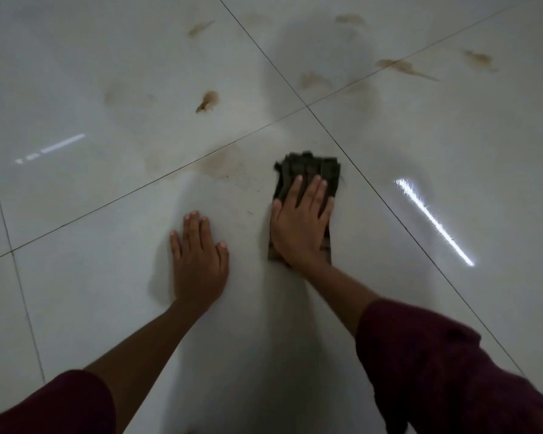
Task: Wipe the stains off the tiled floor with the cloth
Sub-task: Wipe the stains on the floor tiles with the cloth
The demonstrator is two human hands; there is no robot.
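Observation:
My right hand [300, 225] presses flat on a dark folded cloth [311, 170] that lies on the glossy white tiled floor [452, 145]. My left hand [198, 258] rests palm down on bare tile to the left of the cloth, fingers together. A faint brown smear [223, 162] spreads just left of the cloth's far end, along a grout line. Further away lie several brown stains: a small dark one [207, 101], one at the far left [199, 28], and streaks at the far right [402, 67].
Dark grout lines [314, 103] cross just beyond the cloth. Bright light reflections [433, 220] streak the tile to the right and a fainter reflection [54, 147] to the left. Dark red sleeves cover both forearms at the bottom.

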